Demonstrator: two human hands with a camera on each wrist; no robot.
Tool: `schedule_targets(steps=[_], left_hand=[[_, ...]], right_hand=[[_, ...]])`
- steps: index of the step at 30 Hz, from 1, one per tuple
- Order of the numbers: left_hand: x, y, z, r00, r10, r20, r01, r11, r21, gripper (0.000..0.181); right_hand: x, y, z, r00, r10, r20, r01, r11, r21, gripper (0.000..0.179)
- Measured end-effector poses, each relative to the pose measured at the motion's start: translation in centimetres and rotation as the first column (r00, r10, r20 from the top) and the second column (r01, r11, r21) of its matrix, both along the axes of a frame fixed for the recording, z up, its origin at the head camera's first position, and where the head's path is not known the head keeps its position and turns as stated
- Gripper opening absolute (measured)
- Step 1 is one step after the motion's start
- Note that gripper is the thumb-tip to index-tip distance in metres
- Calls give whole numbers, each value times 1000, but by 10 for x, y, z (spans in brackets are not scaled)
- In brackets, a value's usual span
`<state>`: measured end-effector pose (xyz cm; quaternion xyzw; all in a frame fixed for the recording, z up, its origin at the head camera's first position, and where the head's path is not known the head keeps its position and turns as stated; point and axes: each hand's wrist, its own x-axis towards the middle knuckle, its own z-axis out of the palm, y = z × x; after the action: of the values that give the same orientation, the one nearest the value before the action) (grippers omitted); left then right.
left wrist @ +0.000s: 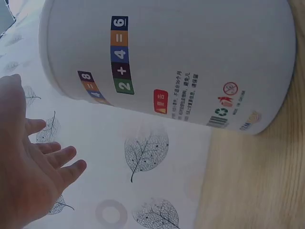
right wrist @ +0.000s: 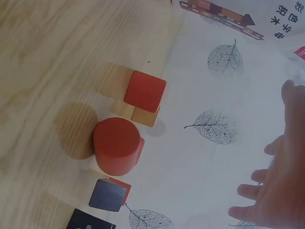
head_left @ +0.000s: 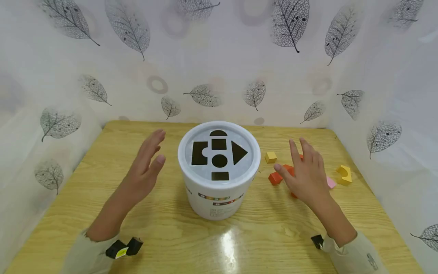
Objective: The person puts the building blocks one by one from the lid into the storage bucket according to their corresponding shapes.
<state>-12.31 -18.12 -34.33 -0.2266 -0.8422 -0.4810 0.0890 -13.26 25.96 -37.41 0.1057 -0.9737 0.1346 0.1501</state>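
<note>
A white round bucket [head_left: 219, 201] stands upright mid-table. Its lid [head_left: 181, 156] has several cut-out holes: a half circle, a square, a triangle, a circle, a rectangle and a notched square. My left hand [head_left: 145, 167] hovers left of the bucket with fingers extended, holding nothing. To the right, my right hand [head_left: 306, 175] is held above loose blocks, fingers spread and apart from them. Beneath and around it are a red block [head_left: 275, 178], a yellow cube [head_left: 271, 157], a pink piece [head_left: 330, 182] and a yellow notched block [head_left: 344, 175]. The hand hides some blocks.
In the right wrist view a red cylinder [right wrist: 116, 145] stands near a red cube [right wrist: 146, 90] and a dark block [right wrist: 107, 195]. A leaf-patterned white sheet [head_left: 219, 68] walls the wooden table [head_left: 154, 236] at the back and both sides.
</note>
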Motion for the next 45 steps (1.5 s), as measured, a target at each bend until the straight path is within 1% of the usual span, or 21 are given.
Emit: schedule_targets(steps=[3, 7, 11, 13, 17, 22, 27, 35, 42, 44, 45], left_hand=[[-2, 7, -1, 998, -47, -31, 48, 998, 40, 57], [-4, 17, -3, 995, -96, -27, 97, 995, 33, 59], [-5, 26, -4, 990, -135, -33, 136, 990, 35, 58], [-5, 28, -4, 989, -142, -36, 144, 989, 43, 58], [-5, 30, -4, 990, -139, -19, 140, 990, 32, 58], [-7, 32, -8, 989, -148, -30, 149, 988, 47, 57], [-8, 33, -11, 985, -163, -54, 167, 982, 85, 57], [-9, 38, -11, 983, -181, -28, 183, 978, 105, 56], [-7, 37, -11, 982, -188, -30, 190, 974, 125, 56], [-8, 37, -11, 981, -191, -30, 193, 973, 127, 56], [-8, 37, -11, 981, -192, -32, 194, 973, 128, 56]], right_hand=[[3, 4, 0, 1000, -5, 30, 6, 999, -35, 86], [8, 11, -2, 998, -24, 61, 29, 996, -79, 84], [12, 20, -5, 996, -43, 83, 50, 995, -91, 81], [13, 25, -7, 995, -49, 88, 57, 995, -84, 79], [16, 36, -11, 992, -65, 111, 74, 995, -74, 77], [19, 55, -18, 984, -80, 157, 93, 993, -72, 75], [19, 71, -25, 970, -103, 219, 126, 987, -95, 76], [22, 89, -31, 943, -115, 312, 159, 980, -119, 81], [24, 98, -30, 905, -123, 407, 174, 980, -92, 84], [25, 100, -30, 899, -117, 422, 168, 982, -85, 84], [26, 101, -31, 902, -112, 418, 159, 984, -80, 83]])
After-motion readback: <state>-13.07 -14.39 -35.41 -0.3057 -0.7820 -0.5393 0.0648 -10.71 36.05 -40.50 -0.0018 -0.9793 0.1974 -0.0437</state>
